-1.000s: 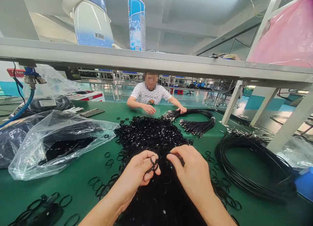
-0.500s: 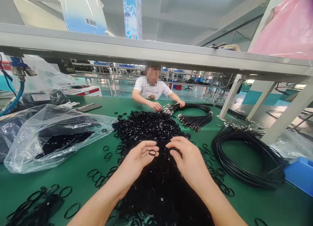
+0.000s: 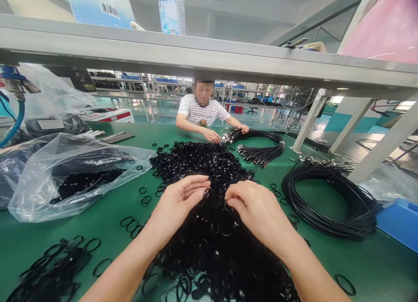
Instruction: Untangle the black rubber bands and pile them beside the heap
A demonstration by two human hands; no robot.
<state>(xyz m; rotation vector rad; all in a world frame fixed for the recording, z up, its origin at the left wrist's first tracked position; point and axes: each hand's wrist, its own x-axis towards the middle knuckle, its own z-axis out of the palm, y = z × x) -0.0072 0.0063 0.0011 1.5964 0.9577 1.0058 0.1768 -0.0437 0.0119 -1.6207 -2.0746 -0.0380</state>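
A small black rubber ring (image 3: pixel 206 193) sits pinched at the fingertips of the left hand (image 3: pixel 178 202), thumb and forefinger closed together on it. It is just above the large heap of black rubber rings (image 3: pixel 199 162), which covers the middle of the green-topped bench (image 3: pixel 342 267) and runs to its near edge. The right hand (image 3: pixel 257 210) is just beside the left, fingers curled down into the heap; whether they grip anything cannot be told. A crumpled clear plastic bag (image 3: pixel 75 176) lies toward the left edge, and a coil of black cable (image 3: pixel 329 202) toward the right, near a blue tray (image 3: pixel 398 223). At the far edge a person in a striped shirt (image 3: pixel 204 112) handles a bundle of black cords (image 3: pixel 257 152).
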